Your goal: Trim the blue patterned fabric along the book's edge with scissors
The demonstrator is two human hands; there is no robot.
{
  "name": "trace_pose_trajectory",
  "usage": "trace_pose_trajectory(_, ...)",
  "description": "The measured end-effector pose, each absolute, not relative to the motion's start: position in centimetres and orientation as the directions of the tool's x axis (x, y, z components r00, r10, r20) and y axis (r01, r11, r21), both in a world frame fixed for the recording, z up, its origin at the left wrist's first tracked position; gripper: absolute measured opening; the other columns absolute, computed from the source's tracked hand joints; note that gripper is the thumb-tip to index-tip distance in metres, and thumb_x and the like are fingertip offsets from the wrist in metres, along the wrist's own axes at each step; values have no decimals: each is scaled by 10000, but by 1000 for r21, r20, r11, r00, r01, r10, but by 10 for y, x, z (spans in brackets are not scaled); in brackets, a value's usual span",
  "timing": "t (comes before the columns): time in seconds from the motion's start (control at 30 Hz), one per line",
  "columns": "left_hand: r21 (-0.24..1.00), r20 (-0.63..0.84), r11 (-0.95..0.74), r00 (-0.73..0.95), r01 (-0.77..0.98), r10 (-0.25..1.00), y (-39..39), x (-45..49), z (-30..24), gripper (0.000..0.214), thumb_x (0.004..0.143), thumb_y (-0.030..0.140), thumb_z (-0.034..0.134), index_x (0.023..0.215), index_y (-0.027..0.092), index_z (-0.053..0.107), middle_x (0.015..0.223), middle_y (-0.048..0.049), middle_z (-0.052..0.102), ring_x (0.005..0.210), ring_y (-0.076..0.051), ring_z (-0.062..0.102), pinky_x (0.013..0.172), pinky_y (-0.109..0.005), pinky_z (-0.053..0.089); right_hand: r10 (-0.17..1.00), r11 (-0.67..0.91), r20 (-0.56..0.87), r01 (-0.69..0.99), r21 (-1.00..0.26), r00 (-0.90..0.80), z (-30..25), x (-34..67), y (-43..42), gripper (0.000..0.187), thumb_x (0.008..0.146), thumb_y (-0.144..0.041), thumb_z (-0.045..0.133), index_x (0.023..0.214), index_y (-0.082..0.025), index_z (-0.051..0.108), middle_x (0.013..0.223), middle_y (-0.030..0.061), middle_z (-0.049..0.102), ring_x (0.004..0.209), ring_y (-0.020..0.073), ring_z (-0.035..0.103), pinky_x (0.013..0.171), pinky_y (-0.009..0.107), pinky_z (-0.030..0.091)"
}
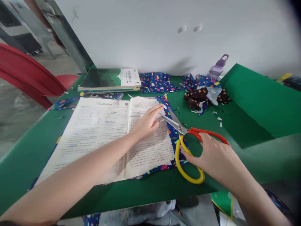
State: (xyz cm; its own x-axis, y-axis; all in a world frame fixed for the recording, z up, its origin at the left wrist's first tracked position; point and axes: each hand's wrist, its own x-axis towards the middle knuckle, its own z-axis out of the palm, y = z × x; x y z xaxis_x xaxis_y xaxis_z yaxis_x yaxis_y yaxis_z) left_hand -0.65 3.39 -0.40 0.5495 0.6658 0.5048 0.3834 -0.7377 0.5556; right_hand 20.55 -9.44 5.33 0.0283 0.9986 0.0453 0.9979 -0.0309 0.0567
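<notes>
A large printed paper sheet (98, 131) lies on blue patterned fabric (174, 133) on the green table (150, 188). My left hand (147, 122) rests on the paper's right part, fingers lying on it near the edge. My right hand (211, 157) grips scissors (185, 138) with one yellow and one red handle. The blades are open, pointing away along the paper's right edge, close to my left fingertips.
A closed book (110, 79) lies at the back. Folded blue fabric (156, 82), a heap of dark and blue scraps (204, 94) and a purple bottle (217, 67) sit by the wall. A raised green board (258, 97) stands at right. A red chair (30, 78) is left.
</notes>
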Motion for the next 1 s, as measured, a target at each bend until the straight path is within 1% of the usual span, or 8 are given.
trace_pose_trajectory(0.13,559,501,-737,554,380,665,33,-7,-3,651,767,-20,373,1357,244,296,1422,-43,329,1322,-209,296,1126,-429,261,998,-56,29,993,101,53,58,193,-87,578,696,-608,511,1021,-130,506,749,94,639,628,260,614,492,333,362)
trace_pose_trajectory(0.27,556,499,-741,562,376,659,34,-8,-3,665,758,-30,374,1359,241,289,1423,-49,328,1323,-208,291,1125,-432,263,996,-87,-2,988,127,88,62,183,-82,526,695,-591,522,968,-141,502,758,105,641,622,270,621,484,340,354)
trace_pose_trajectory(0.57,550,505,-744,558,380,659,34,-7,-4,663,766,-22,382,1363,251,286,1420,-43,338,1316,-215,302,1117,-444,269,995,-93,-29,987,128,98,60,174,-77,449,684,-556,549,902,-166,502,716,99,638,623,271,632,486,331,358)
trace_pose_trajectory(0.73,543,508,-750,565,376,651,35,-7,-6,663,767,-20,384,1367,243,282,1426,-46,328,1322,-204,292,1122,-427,263,997,-75,-7,990,118,76,58,174,-77,457,699,-545,532,918,-144,508,727,99,637,623,281,633,488,343,359)
trace_pose_trajectory(0.87,550,508,-748,562,372,653,35,-7,-6,669,765,-19,379,1369,251,279,1428,-44,327,1322,-213,293,1117,-444,265,998,-67,-9,991,120,69,56,173,-76,476,695,-536,539,928,-121,519,736,108,640,631,284,635,496,346,369)
trace_pose_trajectory(1.0,545,507,-746,557,383,657,35,-7,-6,668,759,-18,383,1364,250,288,1421,-44,336,1320,-213,297,1118,-443,268,999,-48,-9,990,129,50,55,172,-75,436,714,-509,523,917,-123,520,738,105,643,631,272,633,498,343,376)
